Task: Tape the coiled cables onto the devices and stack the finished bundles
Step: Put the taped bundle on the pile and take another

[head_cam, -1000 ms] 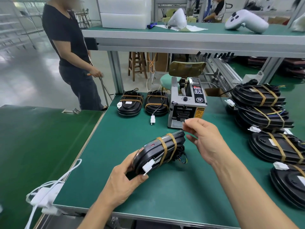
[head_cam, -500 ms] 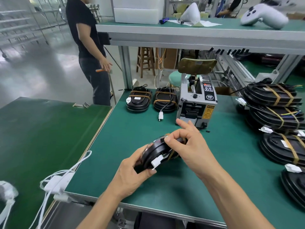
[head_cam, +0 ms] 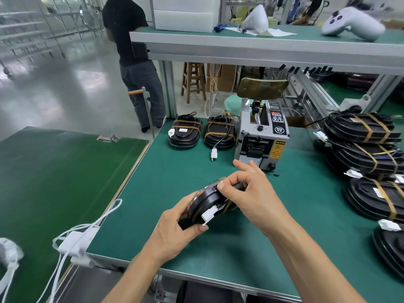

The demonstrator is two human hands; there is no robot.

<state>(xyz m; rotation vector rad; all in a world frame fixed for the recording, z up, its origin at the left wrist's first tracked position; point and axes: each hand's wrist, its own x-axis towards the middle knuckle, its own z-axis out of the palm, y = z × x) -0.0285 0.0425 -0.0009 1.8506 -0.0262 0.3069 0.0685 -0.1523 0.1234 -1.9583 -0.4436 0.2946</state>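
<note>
- The left hand (head_cam: 175, 232) grips the near end of a black device (head_cam: 207, 203), thumb curled under its lower edge and fingers wrapped behind it.
- The device is held tilted on its edge above the green mat (head_cam: 240, 243), near the front middle of the bench, with a white connector (head_cam: 209, 214) sticking out of its near side.
- The right hand (head_cam: 253, 193) lies over the far end of the device; thumb and curled fingers press on its top edge, while the index finger points straight out toward the tape dispenser (head_cam: 262, 136).
- A strip of brown tape (head_cam: 227, 205) shows on the device just beneath the right hand.
- The tape dispenser stands upright at the back middle of the mat, well apart from the hands.
- Two taped bundles (head_cam: 185, 133) lie side by side just left of the dispenser; a white plug (head_cam: 213, 153) trails from the right one onto the mat.
- A stack of finished bundles (head_cam: 363, 136) fills the right edge of the bench, each banded with brown tape.
- A person in a black shirt (head_cam: 131, 40) stands on the floor beyond the bench.
- White cables (head_cam: 76, 239) hang over the front left corner.
</note>
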